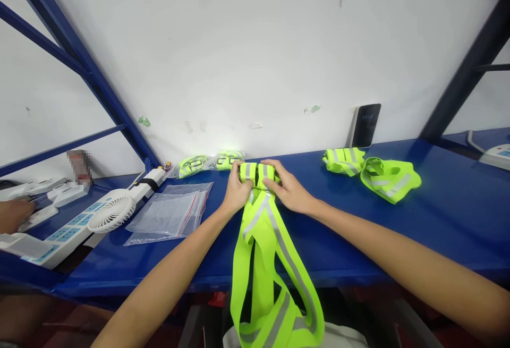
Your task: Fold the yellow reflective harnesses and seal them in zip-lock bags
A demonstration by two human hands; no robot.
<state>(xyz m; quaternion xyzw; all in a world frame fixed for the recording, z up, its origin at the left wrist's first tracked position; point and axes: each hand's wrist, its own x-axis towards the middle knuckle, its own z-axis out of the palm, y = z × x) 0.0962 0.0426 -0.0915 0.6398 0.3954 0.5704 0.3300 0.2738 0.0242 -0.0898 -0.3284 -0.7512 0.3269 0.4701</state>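
Observation:
A neon-yellow reflective vest (258, 220) made of straps with silver stripes is gripped in both hands. Its upper end is folded into a compact roll near the back of the blue table, while the loose straps hang over the front edge toward my lap. My left hand (238, 188) pinches the roll's left side, thumb in front. On the right side, my right hand (289, 186) closes round the roll with its thumb pressed on the front. The fingers behind the roll are partly hidden.
Clear zip bags (171, 212) lie left, below bagged yellow vests (193, 166). A white fan (112, 212) rests on a power strip (64, 231). Two more vests (390, 178) lie right, and a phone (365, 125) leans on the wall. Another person's hand (16, 215) is far left.

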